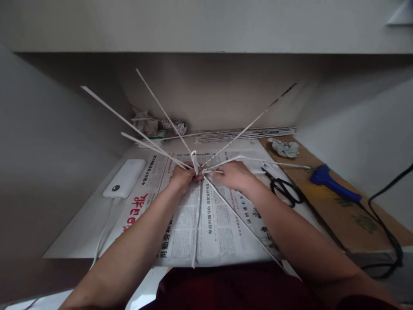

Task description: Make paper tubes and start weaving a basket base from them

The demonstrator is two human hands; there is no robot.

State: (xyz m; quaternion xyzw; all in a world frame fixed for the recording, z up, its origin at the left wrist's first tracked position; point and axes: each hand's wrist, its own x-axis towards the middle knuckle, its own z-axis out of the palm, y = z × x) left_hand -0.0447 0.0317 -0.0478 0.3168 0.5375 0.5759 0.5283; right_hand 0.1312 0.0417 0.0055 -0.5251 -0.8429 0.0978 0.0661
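Note:
Several thin white rolled paper sticks [112, 110] fan out from one crossing point between my hands, over the newspaper. My left hand [183, 178] is closed on the paper sticks where they meet, its fingers partly hidden by them. A short folded piece of paper stick [194, 162] stands up beside its fingertips. Just to the right, my right hand [235, 174] is closed with its fingertips at the same crossing, pinching a paper stick. One stick [271, 161] passes behind this hand toward the right. Two others run down toward my body.
A newspaper [183, 232] covers the table. At left lies a white power bank [124, 178] with a cable. Black-handled scissors [285, 189], a blue glue gun [334, 183] on cardboard [351, 224] and crumpled paper [285, 148] lie right. More paper sticks [245, 134] lie along the back wall.

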